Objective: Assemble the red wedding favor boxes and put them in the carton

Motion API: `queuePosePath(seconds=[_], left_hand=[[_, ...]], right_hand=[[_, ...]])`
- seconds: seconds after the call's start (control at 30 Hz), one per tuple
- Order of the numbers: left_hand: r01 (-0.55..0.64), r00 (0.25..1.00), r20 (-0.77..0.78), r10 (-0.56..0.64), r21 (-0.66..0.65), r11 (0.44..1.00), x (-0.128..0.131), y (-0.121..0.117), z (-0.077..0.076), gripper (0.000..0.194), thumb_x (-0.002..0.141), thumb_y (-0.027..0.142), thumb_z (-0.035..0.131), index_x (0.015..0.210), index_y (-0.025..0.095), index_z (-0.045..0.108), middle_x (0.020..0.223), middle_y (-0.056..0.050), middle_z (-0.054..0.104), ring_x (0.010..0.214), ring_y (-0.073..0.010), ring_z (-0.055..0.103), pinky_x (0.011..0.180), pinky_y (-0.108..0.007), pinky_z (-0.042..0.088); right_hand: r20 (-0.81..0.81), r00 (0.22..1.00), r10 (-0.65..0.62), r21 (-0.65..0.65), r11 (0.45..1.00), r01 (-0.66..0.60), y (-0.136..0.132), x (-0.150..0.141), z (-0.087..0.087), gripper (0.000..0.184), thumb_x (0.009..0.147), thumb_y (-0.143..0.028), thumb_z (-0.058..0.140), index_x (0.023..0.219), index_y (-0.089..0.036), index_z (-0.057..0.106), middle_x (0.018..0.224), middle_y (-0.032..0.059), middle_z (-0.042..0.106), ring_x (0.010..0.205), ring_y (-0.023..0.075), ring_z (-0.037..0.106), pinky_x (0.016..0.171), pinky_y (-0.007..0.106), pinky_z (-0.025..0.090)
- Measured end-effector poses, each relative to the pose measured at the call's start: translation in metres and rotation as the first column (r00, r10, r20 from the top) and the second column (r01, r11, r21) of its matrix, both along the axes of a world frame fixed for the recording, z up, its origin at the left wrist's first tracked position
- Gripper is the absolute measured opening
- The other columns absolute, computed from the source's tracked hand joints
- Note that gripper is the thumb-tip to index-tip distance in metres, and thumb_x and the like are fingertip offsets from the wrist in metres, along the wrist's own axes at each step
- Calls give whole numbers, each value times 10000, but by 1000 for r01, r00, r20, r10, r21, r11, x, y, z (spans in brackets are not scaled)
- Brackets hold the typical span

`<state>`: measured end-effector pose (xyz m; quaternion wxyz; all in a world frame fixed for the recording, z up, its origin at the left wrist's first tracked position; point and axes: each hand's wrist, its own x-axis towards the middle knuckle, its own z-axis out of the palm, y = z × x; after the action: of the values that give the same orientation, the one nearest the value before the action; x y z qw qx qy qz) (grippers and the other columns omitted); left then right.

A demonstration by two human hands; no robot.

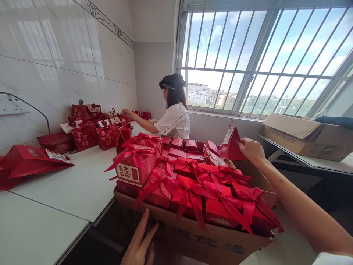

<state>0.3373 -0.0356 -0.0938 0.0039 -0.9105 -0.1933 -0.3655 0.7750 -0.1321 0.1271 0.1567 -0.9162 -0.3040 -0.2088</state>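
Note:
My right hand (pixel 252 150) grips a red gift box (pixel 232 146) with sloping sides and a tag at its top, held over the far right side of a big cardboard box (pixel 193 235). That carton is packed with several red gift boxes (pixel 217 206), many tied with pink-red ribbon bows. My left hand (pixel 142 243) is low at the carton's near side, fingers spread and holding nothing; whether it touches the cardboard I cannot tell. A ribboned box (pixel 135 167) with a double-happiness character sits on top at the left.
On the white table (pixel 79 184) at left stand several red gift bags (pixel 84 137), and a red box (pixel 30 165) lies on its side. A co-worker (pixel 176 114) reaches toward the bags. An open brown carton (pixel 300 136) stands on a table at right, under the barred window.

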Motion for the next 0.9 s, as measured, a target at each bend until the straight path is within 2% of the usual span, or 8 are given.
queuePosePath(seconds=[0.2,0.3,0.4,0.53,0.63,0.8,0.9], left_hand=[[-12,1000,-23,13,34,999,-2,-2,-1,408,861,85,424,1251,179,498,1557,-86,78,1263,-234,465,960,-243,478],[-12,1000,-13,13,56,998,-2,-2,1,402,856,84,419,1238,173,509,1559,-84,65,1260,-236,469,955,-237,478],[0,1000,11,-1,80,997,-1,-1,3,390,853,88,407,1219,159,522,1557,-94,67,1251,-249,475,942,-246,485],[-3,1000,18,2,67,998,0,-1,1,401,849,76,398,1218,169,527,1558,-77,74,1250,-241,476,936,-243,486],[2,1000,29,-3,49,999,-1,0,-4,421,845,63,399,1229,178,528,1557,-65,89,1251,-232,476,938,-237,485],[19,999,38,-20,41,999,-2,2,-9,455,836,45,409,1257,181,515,1552,-64,102,1268,-229,454,953,-235,477],[30,998,52,-32,46,999,-2,3,-11,462,831,44,415,1261,180,512,1550,-71,101,1264,-230,458,952,-235,479]], right_hand=[[56,997,56,164,984,-65,11,-22,28,313,922,-327,423,1071,-120,605,1024,196,679,940,283,634,740,329,398],[47,990,136,245,959,-144,25,-35,30,268,930,-311,391,1020,-132,569,999,152,688,850,231,653,692,293,427],[28,970,242,263,934,-241,46,-48,23,235,930,-315,385,941,-158,559,982,106,695,800,189,655,665,263,446],[3,949,317,172,934,-312,79,-62,3,195,903,-308,448,867,-168,579,914,89,707,796,186,650,660,249,438],[-26,946,324,59,945,-322,90,-63,-13,149,879,-273,494,844,-164,589,873,91,712,789,195,653,637,242,416],[-15,971,240,-122,963,-240,74,-48,-27,161,878,-251,476,879,-139,592,821,131,701,741,230,659,606,263,385],[4,973,231,-218,950,-225,59,-43,-30,183,882,-265,464,902,-146,601,884,133,698,783,237,659,624,270,396]])
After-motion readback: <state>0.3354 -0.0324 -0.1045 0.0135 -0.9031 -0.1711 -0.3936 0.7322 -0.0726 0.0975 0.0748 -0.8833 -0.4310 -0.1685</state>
